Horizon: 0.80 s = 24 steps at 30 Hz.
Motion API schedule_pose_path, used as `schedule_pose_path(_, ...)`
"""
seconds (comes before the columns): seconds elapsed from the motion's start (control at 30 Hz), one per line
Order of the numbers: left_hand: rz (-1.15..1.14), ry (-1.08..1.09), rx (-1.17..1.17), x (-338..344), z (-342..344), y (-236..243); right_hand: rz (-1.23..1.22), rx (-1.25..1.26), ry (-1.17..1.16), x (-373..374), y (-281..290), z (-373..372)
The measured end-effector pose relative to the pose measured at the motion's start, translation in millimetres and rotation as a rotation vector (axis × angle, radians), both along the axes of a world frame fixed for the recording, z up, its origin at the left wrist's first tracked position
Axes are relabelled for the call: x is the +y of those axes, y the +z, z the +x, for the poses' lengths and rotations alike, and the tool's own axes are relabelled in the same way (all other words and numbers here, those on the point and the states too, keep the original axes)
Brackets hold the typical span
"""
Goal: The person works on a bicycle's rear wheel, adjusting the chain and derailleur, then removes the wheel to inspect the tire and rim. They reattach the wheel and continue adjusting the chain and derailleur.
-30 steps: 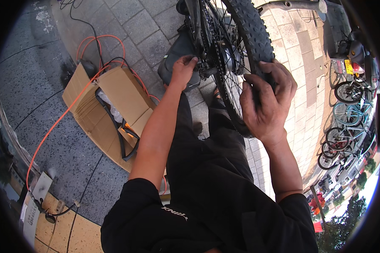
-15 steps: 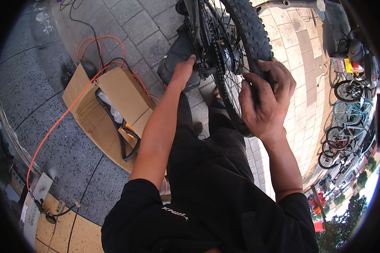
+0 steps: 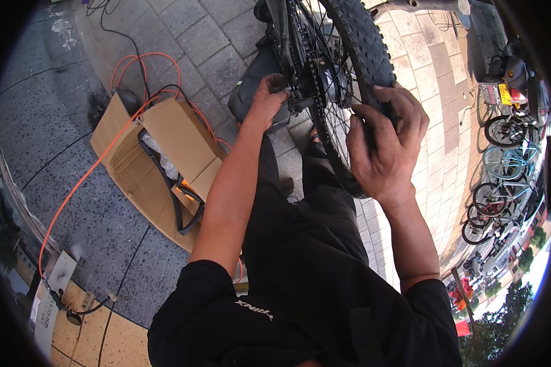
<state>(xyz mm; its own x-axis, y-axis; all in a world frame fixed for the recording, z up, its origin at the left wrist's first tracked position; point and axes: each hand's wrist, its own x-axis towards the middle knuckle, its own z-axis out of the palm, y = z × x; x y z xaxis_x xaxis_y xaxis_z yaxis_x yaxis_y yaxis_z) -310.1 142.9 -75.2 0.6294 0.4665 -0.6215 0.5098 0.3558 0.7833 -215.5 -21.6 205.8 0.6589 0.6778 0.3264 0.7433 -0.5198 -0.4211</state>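
Note:
A bicycle's rear wheel with a knobby black tyre [image 3: 364,46] stands in front of me, at the top of the view. My right hand [image 3: 389,144] is curled over the near part of that tyre, thumb on one side and fingers on the other. At the wheel's hub side, my left hand [image 3: 268,101] has its fingers bent and pinched together beside the rear derailleur [image 3: 300,103]. What lies between those fingertips is too small to make out. The chain [image 3: 317,113] and spokes run between my two hands. Beneath my left hand is a dark grey bin-like thing [image 3: 248,88].
On the left, an open cardboard box [image 3: 147,189] holds a black frame-like part and clear plastic wrap. An orange hose [image 3: 73,189] crosses over the box, near a black cable [image 3: 125,33]. Several parked bicycles [image 3: 502,165] line the far right, beyond the paving.
The fingers of my left hand have curled in and shifted, with the hand rotating at the derailleur. My right hand stays on the tyre, and the wheel looks unmoved.

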Motion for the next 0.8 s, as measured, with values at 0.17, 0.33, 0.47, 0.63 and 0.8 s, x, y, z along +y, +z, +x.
schedule_pose_path(0.17,0.032,-0.267,0.364,13.6,4.1,-16.5,0.01,0.002,0.0,1.0,-0.2,-0.4)
schedule_pose_path(0.33,0.077,-0.12,0.06,-5.7,-2.3,2.2,0.0,0.017,0.012,-2.7,-2.5,-0.3)
schedule_pose_path(0.47,-0.121,-0.033,0.337,9.0,11.0,15.6,-0.007,0.025,0.007,-1.9,-1.0,-1.5)
schedule_pose_path(0.63,0.094,-0.126,0.069,-3.6,-2.6,0.1,0.001,0.021,0.01,-2.0,-1.7,-1.2)
schedule_pose_path(0.8,-0.219,-0.02,0.255,8.8,1.5,-2.0,0.001,0.021,0.006,-2.2,-2.2,-1.3)
